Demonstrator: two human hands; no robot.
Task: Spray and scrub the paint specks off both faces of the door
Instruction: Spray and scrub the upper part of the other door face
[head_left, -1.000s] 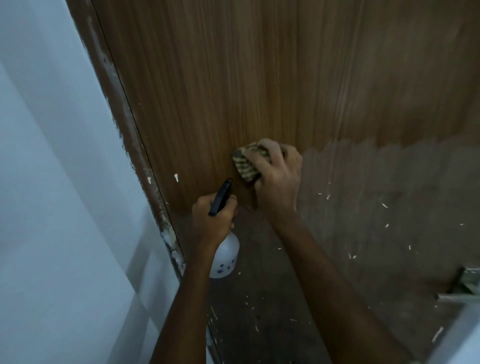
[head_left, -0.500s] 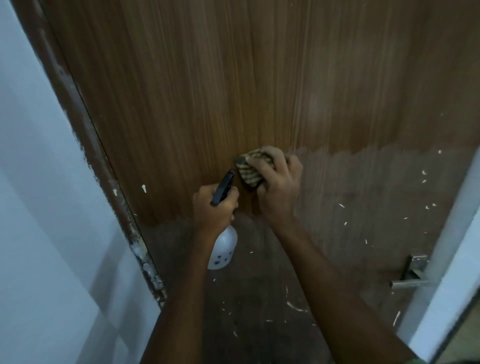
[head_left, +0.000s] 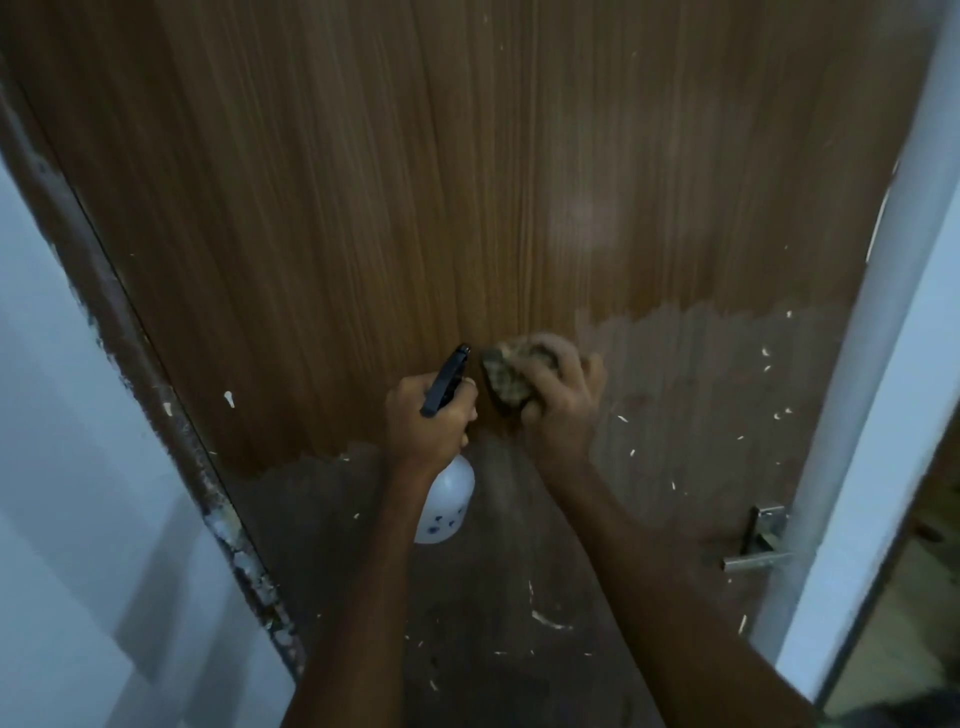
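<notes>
While the left hand (head_left: 423, 415) grips the spray bottle (head_left: 445, 499), the right hand (head_left: 563, 400) just beside it clutches the scrub pad (head_left: 501, 379) against the door (head_left: 467, 182).

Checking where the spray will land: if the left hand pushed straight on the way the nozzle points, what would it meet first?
Probably the door itself: the left hand aims the spray bottle up at bare wood just left of the scrubbing pad. Depth is unclear.

Wood-grain door (head_left: 363, 208) (part glossy), metal handle (head_left: 761, 543)
</notes>
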